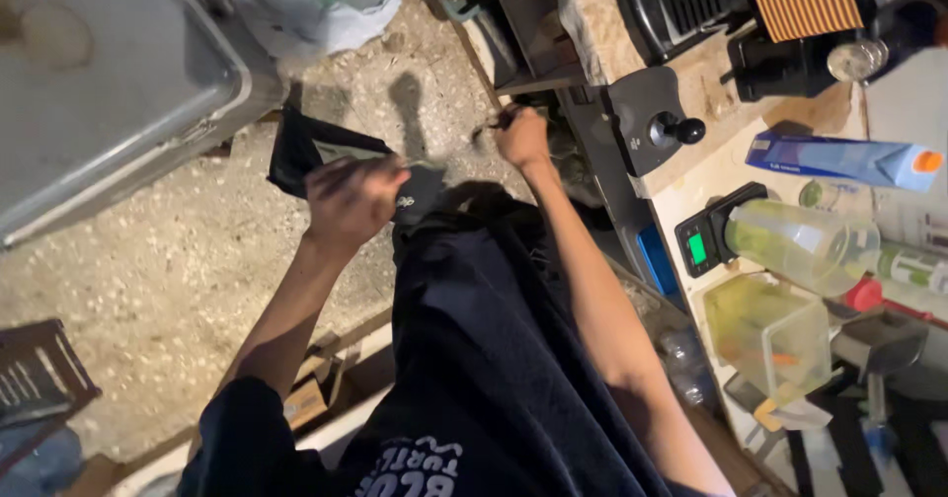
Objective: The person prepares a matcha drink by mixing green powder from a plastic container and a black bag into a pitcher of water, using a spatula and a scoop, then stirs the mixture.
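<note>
My left hand [351, 201] is closed over the edge of a black bag-like thing [296, 152] held low above the speckled floor [178, 280]. A pale strip shows at the bag's mouth. Further out, my right hand [520, 134] is closed on a small dark thing [502, 117] next to the counter's edge; what it is cannot be told. My dark shirt [494, 359] fills the lower middle of the view and hides what lies beneath it.
A grey metal cabinet [109, 82] stands at the top left with a white plastic bag [316, 3] beside it. On the right, a counter [711, 161] holds a small black scale [703, 245], clear plastic jugs [800, 245], a blue carton [839, 158] and a black machine [691, 3]. A brown crate [39, 374] sits at the lower left.
</note>
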